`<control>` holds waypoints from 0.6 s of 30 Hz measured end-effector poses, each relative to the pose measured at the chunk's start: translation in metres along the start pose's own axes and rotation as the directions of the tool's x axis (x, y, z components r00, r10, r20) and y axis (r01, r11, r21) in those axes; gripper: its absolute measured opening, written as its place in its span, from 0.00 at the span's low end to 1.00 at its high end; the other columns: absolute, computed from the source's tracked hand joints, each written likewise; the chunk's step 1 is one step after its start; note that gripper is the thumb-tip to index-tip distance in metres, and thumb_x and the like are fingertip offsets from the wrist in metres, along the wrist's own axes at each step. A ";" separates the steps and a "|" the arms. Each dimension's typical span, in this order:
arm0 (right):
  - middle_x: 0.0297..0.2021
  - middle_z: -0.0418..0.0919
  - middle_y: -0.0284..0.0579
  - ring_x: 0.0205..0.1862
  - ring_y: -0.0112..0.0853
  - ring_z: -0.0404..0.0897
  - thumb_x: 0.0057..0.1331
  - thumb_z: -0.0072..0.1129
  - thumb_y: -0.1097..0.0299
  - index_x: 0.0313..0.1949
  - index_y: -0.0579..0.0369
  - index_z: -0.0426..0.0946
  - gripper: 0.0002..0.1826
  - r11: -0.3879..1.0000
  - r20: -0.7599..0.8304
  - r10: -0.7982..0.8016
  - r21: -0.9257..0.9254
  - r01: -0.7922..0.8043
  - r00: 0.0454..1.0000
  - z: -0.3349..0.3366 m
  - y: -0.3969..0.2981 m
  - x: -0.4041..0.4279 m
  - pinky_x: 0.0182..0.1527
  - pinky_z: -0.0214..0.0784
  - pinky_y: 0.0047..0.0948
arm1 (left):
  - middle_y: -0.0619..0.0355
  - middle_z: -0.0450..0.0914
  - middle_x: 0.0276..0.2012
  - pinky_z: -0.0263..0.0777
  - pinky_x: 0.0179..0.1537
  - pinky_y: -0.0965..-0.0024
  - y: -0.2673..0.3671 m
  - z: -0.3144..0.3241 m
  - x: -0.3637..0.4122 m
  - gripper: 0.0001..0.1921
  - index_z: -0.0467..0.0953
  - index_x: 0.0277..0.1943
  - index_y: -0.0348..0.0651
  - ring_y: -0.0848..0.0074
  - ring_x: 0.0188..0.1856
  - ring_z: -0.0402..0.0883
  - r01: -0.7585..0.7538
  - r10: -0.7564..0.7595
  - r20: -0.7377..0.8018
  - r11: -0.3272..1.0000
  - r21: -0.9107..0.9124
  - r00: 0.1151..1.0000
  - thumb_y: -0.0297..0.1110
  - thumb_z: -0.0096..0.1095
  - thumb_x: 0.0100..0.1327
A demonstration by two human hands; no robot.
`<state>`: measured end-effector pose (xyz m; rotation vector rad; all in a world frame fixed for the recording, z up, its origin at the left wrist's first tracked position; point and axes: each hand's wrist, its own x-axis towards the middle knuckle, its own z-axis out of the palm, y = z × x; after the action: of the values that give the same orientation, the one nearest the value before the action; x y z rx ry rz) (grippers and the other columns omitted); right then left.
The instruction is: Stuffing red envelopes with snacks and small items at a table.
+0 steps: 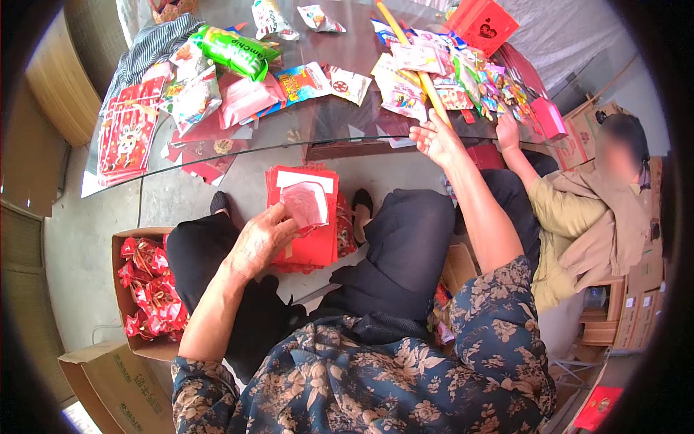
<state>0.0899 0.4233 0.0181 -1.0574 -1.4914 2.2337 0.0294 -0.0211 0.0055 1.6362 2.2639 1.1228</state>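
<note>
My left hand (pixel 265 233) pinches the near edge of a paper bag (pixel 306 205) whose mouth gapes, showing a pale pink inside. Under it, between my knees, lies a stack of red paper bags or sleeves (pixel 312 249). My right hand (pixel 438 140) is raised at the table's near edge, palm partly up and fingers apart, with nothing in it. Close to its fingertips is the lower end of a yellow rod (pixel 435 100), which lies across snack packets (pixel 401 89). Whether the fingertips touch the rod, I cannot tell.
A glass-topped table (pixel 265 133) curves before me, bearing a green chip bag (pixel 233 51), printed red bags (pixel 130 133), wrapped sweets (pixel 496 89) and a red box (pixel 482 24). At left stands a carton (pixel 120 293) of red bundles. A co-worker (pixel 585 228) sits at right, one hand (pixel 507 130) by the sweets.
</note>
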 end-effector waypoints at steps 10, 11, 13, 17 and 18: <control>0.33 0.83 0.48 0.30 0.34 0.83 0.71 0.51 0.49 0.44 0.56 0.71 0.20 0.997 0.028 0.044 -0.070 -0.041 0.999 0.011 0.019 -0.013 0.28 0.73 0.27 | 0.51 0.74 0.36 0.76 0.39 0.62 -0.004 0.003 -0.005 0.07 0.75 0.36 0.39 0.58 0.39 0.80 0.015 -0.019 0.059 0.998 0.064 0.998 0.23 0.65 0.53; 0.31 0.83 0.46 0.28 0.32 0.83 0.72 0.51 0.51 0.44 0.55 0.72 0.19 0.994 0.052 0.043 -0.099 -0.038 0.998 0.011 0.020 -0.020 0.25 0.71 0.24 | 0.51 0.74 0.36 0.76 0.39 0.62 -0.005 0.002 -0.004 0.07 0.75 0.36 0.39 0.58 0.39 0.80 0.011 -0.015 0.051 0.998 0.069 0.999 0.23 0.65 0.53; 0.31 0.83 0.45 0.27 0.30 0.83 0.72 0.50 0.52 0.43 0.55 0.72 0.17 0.980 0.029 -0.077 -0.180 0.081 0.997 0.010 0.010 -0.027 0.25 0.70 0.23 | 0.51 0.74 0.36 0.76 0.39 0.62 -0.003 0.000 -0.002 0.07 0.75 0.35 0.39 0.58 0.39 0.80 0.026 -0.032 0.084 0.998 0.063 0.996 0.23 0.65 0.53; 0.29 0.80 0.41 0.24 0.24 0.79 0.71 0.50 0.64 0.40 0.55 0.73 0.09 0.879 -0.035 -0.424 -0.258 0.402 0.905 -0.001 -0.043 -0.007 0.23 0.66 0.18 | 0.52 0.74 0.37 0.75 0.39 0.62 -0.002 -0.004 0.003 0.08 0.75 0.36 0.39 0.58 0.39 0.79 0.003 -0.006 0.061 0.999 0.050 0.998 0.22 0.66 0.52; 0.31 0.80 0.42 0.26 0.24 0.80 0.70 0.50 0.66 0.42 0.57 0.73 0.09 0.842 -0.064 -0.469 -0.335 0.424 0.881 -0.011 -0.054 0.015 0.24 0.66 0.17 | 0.52 0.74 0.37 0.75 0.39 0.62 0.000 -0.006 0.005 0.08 0.75 0.36 0.39 0.58 0.39 0.79 0.003 -0.006 0.065 0.999 0.046 0.998 0.22 0.66 0.52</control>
<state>0.0767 0.4635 0.0571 -0.8129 -1.8415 1.6034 0.0248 -0.0197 0.0110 1.6589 2.2673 1.0080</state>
